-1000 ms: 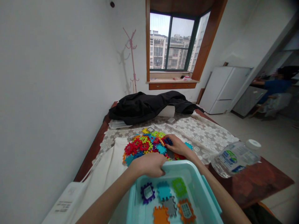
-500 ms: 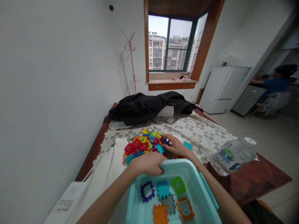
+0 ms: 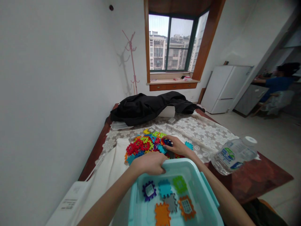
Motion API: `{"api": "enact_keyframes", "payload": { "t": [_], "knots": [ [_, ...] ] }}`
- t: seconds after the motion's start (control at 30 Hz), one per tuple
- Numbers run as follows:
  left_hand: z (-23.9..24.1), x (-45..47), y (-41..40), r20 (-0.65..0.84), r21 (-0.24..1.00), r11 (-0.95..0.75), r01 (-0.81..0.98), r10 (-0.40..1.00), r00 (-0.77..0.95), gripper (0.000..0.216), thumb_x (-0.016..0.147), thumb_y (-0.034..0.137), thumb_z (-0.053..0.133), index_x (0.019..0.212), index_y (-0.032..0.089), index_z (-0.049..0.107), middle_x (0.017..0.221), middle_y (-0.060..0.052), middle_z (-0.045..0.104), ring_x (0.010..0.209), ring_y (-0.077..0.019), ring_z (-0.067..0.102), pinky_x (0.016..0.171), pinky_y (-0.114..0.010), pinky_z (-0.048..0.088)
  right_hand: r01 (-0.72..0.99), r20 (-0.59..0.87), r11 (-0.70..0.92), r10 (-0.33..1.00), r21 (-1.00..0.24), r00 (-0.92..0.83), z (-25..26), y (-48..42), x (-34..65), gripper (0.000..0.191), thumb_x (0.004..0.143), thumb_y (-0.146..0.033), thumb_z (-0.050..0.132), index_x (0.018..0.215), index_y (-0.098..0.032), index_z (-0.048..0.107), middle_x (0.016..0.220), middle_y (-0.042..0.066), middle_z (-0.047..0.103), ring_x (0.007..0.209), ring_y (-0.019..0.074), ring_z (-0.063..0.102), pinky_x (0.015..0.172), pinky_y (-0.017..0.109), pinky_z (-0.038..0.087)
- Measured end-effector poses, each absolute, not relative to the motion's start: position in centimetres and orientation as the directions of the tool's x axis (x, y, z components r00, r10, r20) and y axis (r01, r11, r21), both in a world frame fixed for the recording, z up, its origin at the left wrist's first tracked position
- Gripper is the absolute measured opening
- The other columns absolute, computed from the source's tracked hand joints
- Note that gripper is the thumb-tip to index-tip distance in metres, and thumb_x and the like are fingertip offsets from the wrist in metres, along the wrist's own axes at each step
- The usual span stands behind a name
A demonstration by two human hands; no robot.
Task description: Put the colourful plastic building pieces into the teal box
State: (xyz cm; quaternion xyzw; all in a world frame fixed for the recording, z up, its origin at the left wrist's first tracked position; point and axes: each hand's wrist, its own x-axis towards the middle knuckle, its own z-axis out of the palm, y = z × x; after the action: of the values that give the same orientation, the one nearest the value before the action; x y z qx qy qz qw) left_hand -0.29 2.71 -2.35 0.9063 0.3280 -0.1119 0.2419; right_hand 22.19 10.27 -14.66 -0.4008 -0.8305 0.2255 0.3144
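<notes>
My left hand [image 3: 151, 162] is closed over the far rim of a light teal plastic bin [image 3: 185, 164], which stands close in front of me. Inside the bin several toothed plastic building blocks lie apart: among them a purple block [image 3: 149, 191], a green block [image 3: 180, 184], a grey block [image 3: 171, 202] and an orange block [image 3: 162, 214]. Beyond the rim is a heap of mixed-colour blocks [image 3: 138, 146]. At the heap's right side my right hand [image 3: 177, 146] has its fingers curled around a dark blue block [image 3: 167, 142], partly hidden by them.
A large clear plastic bottle [image 3: 234, 156] stands at the table's right. A black garment [image 3: 145, 108] lies across the back of the lace tablecloth [image 3: 202, 130]. White cloth [image 3: 109, 171] and a white box [image 3: 68, 201] are at left. A person [image 3: 279, 80] sits far right.
The right fingers have drawn slightly closer around the dark blue block. My left hand keeps its grip on the bin; the bin appears slightly higher and further right in view.
</notes>
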Motion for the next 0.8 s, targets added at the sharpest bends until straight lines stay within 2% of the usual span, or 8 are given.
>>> {"api": "enact_keyframes", "payload": {
  "t": [0.23,0.37,0.57,0.8],
  "knots": [
    [-2.4,-0.4,2.7,-0.341,0.376,-0.673,0.636,0.538,0.771,0.015,0.081,0.028,0.066,0.094,0.025,0.071,0.102,-0.004,0.082,0.094,-0.0303,0.078,0.071,-0.032,0.054,0.54,0.395,0.585,0.81,-0.605,-0.435,-13.7,9.9,22.2,0.036,0.098,-0.041,0.069,0.13,-0.025,0.07,0.125,0.01,0.077,0.113,0.0305,0.073,0.101,0.046,0.057],
    [-2.4,-0.4,2.7,-0.345,0.372,-0.669,0.644,0.545,0.765,0.015,0.081,0.03,0.065,0.095,0.025,0.07,0.102,-0.004,0.082,0.095,-0.031,0.078,0.072,-0.033,0.055,0.51,0.463,0.605,0.796,-0.611,-0.389,-13.0,9.6,22.5,0.037,0.098,-0.044,0.07,0.13,-0.025,0.068,0.127,0.009,0.076,0.117,0.0291,0.071,0.103,0.045,0.055],
    [-2.1,-0.3,2.6,-0.362,0.362,-0.665,0.654,0.546,0.756,0.016,0.081,0.029,0.066,0.095,0.025,0.071,0.102,-0.006,0.082,0.096,-0.0325,0.078,0.073,-0.034,0.057,0.518,0.383,0.64,0.762,-0.567,-0.522,-12.4,8.9,22.4,0.039,0.1,-0.04,0.068,0.135,-0.023,0.066,0.132,0.012,0.072,0.119,0.0297,0.068,0.106,0.046,0.053],
    [-1.9,-0.2,2.5,-0.371,0.367,-0.649,0.667,0.555,0.745,0.015,0.081,0.03,0.068,0.094,0.024,0.073,0.101,-0.006,0.082,0.096,-0.0315,0.078,0.077,-0.034,0.059,0.536,0.338,0.614,0.779,-0.579,-0.528,-12.3,8.5,22.2,0.041,0.102,-0.042,0.067,0.14,-0.026,0.065,0.132,0.012,0.072,0.117,0.031,0.069,0.104,0.047,0.054]
  ]
}}
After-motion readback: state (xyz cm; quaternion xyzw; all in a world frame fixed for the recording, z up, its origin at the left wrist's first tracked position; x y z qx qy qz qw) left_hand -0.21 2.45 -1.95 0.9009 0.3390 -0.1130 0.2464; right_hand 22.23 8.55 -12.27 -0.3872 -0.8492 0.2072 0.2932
